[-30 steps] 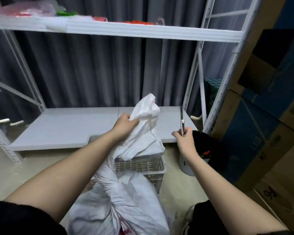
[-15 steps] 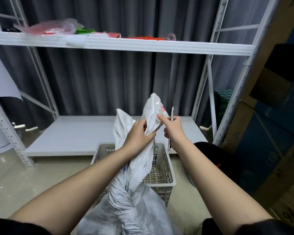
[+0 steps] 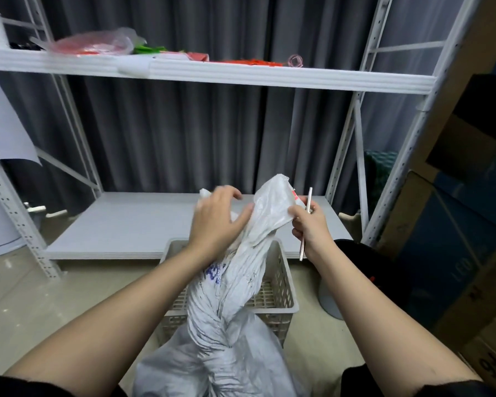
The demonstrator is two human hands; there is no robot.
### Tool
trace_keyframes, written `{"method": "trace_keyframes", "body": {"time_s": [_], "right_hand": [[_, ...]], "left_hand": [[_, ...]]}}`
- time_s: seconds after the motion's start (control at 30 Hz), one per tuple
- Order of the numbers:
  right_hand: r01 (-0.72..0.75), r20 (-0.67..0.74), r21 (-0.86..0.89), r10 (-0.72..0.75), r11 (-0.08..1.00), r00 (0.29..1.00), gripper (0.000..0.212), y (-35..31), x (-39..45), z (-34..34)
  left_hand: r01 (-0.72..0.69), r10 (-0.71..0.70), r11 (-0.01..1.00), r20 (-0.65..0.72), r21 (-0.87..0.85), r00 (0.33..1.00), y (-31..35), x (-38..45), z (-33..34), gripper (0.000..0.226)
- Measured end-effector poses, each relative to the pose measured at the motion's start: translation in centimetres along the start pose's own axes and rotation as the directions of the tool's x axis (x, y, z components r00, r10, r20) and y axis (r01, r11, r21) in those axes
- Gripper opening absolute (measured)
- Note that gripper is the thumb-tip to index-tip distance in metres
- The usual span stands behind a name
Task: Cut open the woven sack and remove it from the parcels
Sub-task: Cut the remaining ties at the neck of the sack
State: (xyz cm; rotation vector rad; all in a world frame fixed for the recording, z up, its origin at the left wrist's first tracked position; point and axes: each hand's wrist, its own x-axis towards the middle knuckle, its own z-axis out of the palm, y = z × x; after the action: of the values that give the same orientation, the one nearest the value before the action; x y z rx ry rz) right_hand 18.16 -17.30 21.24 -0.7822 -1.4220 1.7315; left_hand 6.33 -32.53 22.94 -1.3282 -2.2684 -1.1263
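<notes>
A: Head view, item one: woven sack (image 3: 235, 285), centre of frame, twisted neck raised above the plastic basket (image 3: 284, 293), body bulging at the bottom edge. Change?

B: Half a second ago your left hand (image 3: 215, 222) was clamped round the neck. Now its fingers are spread and loosely curved over the left flap, resting rather than gripping.

A: Item two: right hand (image 3: 309, 224)?

B: It pinches the sack's right flap between thumb and forefinger while its other fingers hold the scissors (image 3: 306, 222), blades together, pointing up. A second ago it stood off to the right, clear of the sack.

A: Meaning?

B: You seem to be regripping. The sack is uncut and the parcels are still inside, unseen.
</notes>
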Motion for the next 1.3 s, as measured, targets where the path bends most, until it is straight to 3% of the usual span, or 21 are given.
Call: {"method": "trace_keyframes", "body": {"time_s": [0.03, 0.07, 0.1, 0.13, 0.17, 0.2, 0.23, 0.27, 0.3, 0.37, 0.43, 0.53, 0.63, 0.7, 0.73, 0.8, 0.87, 0.93, 1.03, 1.13, 1.3], "right_hand": [[-0.006, -0.011, 0.028, 0.006, 1.0, 1.0, 0.02, 0.1, -0.1, -0.4], [-0.013, -0.018, 0.052, 0.014, 0.999, 1.0, 0.021, 0.2, -0.1, -0.7], [-0.019, -0.017, 0.081, 0.021, 0.997, 1.0, 0.021, 0.3, -0.2, -1.0], [-0.023, -0.008, 0.112, 0.024, 0.993, 1.0, 0.021, 0.5, -0.2, -1.2], [-0.026, 0.01, 0.143, 0.025, 0.989, 1.0, 0.021, 0.6, -0.2, -1.4], [-0.028, 0.029, 0.176, 0.023, 0.984, 0.999, 0.019, 0.7, -0.2, -1.4], [-0.03, 0.055, 0.212, 0.019, 0.977, 0.998, 0.017, 0.7, -0.2, -1.5], [-0.035, 0.085, 0.247, 0.015, 0.968, 0.996, 0.013, 0.7, -0.2, -1.5], [-0.045, 0.127, 0.277, 0.01, 0.96, 0.992, 0.01, 0.6, -0.3, -1.5], [-0.085, 0.208, 0.268, 0.029, 0.96, 0.978, 0.021, 0.6, -0.2, -1.8], [-0.121, 0.215, 0.12, 0.094, 0.985, 0.972, 0.033, 0.8, -0.1, -2.5], [-0.175, 0.083, -0.085, 0.182, 0.981, 0.98, 0.035, 1.9, 0.1, -3.8], [-0.196, -0.198, -0.041, 0.184, 0.98, 0.963, 0.029, 2.5, 0.4, -4.7], [-0.064, -0.398, -0.031, 0.046, 0.997, 0.916, 0.021, 1.6, 0.6, -4.8], [0.042, -0.446, -0.078, -0.073, 0.996, 0.892, 0.019, 0.6, 0.6, -4.6], [0.237, -0.388, -0.214, -0.305, 0.948, 0.87, 0.017, -2.1, 0.2, -3.9], [0.371, -0.195, -0.343, -0.451, 0.863, 0.871, 0.019, -4.7, -0.3, -2.6], [0.416, 0.015, -0.427, -0.454, 0.803, 0.891, 0.024, -6.4, -0.7, -1.4], [0.449, 0.25, -0.464, -0.373, 0.764, 0.893, 0.026, -7.0, -1.4, -0.4], [0.514, 0.397, -0.414, -0.36, 0.751, 0.844, 0.027, -6.7, -2.6, 0.1], [0.616, 0.631, -0.439, -0.263, 0.654, 0.729, 0.06, -7.2, -4.0, 1.4]], "left_hand": [[0.027, -0.013, 0.995, -0.139, 0.095, 0.99, -0.4, 0.1, -0.3, 0.05], [0.159, -0.135, 0.98, -0.186, 0.118, 0.973, -1.4, 0.3, -0.1, 0.054], [0.365, -0.356, 0.929, -0.125, 0.061, 0.926, -2.2, 0.4, -0.1, 0.065], [0.608, -0.606, 0.793, 0.056, -0.033, 0.793, -3.1, 0.4, 0.2, 0.079], [0.789, -0.736, 0.606, 0.305, -0.103, 0.605, -3.8, 0.2, 0.3, 0.09], [0.894, -0.732, 0.434, 0.535, -0.112, 0.423, -4.1, -0.1, 0.1, 0.093], [0.942, -0.67, 0.326, 0.682, -0.087, 0.294, -4.4, -0.5, 0.1, 0.089], [0.961, -0.607, 0.266, 0.76, -0.08, 0.232, -4.7, -0.9, 0.1, 0.078], [0.965, -0.562, 0.236, 0.795, -0.11, 0.228, -4.8, -1.2, 0.4, 0.064], [0.943, -0.524, 0.273, 0.793, -0.191, 0.312, -4.2, -1.5, 1.0, 0.038], [0.876, -0.539, 0.327, 0.69, -0.355, 0.482, -3.9, -1.4, 1.7, 0.029], [0.687, -0.519, 0.446, 0.46, -0.574, 0.72, -3.9, -1.3, 2.1, 0.04], [0.516, -0.482, 0.613, 0.234, -0.598, 0.844, -4.0, -1.4, 1.4, 0.039], [0.462, -0.468, 0.622, 0.172, -0.633, 0.867, -3.7, -1.3, 0.8, 0.039], [0.45, -0.458, 0.579, 0.185, -0.68, 0.869, -3.6, -1.2, 0.6, 0.039], [0.434, -0.42, 0.494, 0.23, -0.753, 0.878, -3.2, -1.3, 0.1, 0.039], [0.418, -0.351, 0.461, 0.272, -0.782, 0.896, -3.2, -1.5, -0.2, 0.033], [0.398, -0.249, 0.423, 0.318, -0.814, 0.915, -3.1, -1.9, -0.4, 0.018], [0.426, -0.221, 0.388, 0.367, -0.817, 0.904, -2.8, -2.0, -0.5, 0.028], [0.452, -0.245, 0.345, 0.386, -0.823, 0.889, -3.0, -2.1, -0.5, 0.018], [0.521, -0.237, 0.255, 0.469, -0.815, 0.851, -3.1, -2.0, -0.7, 0.008]]}}
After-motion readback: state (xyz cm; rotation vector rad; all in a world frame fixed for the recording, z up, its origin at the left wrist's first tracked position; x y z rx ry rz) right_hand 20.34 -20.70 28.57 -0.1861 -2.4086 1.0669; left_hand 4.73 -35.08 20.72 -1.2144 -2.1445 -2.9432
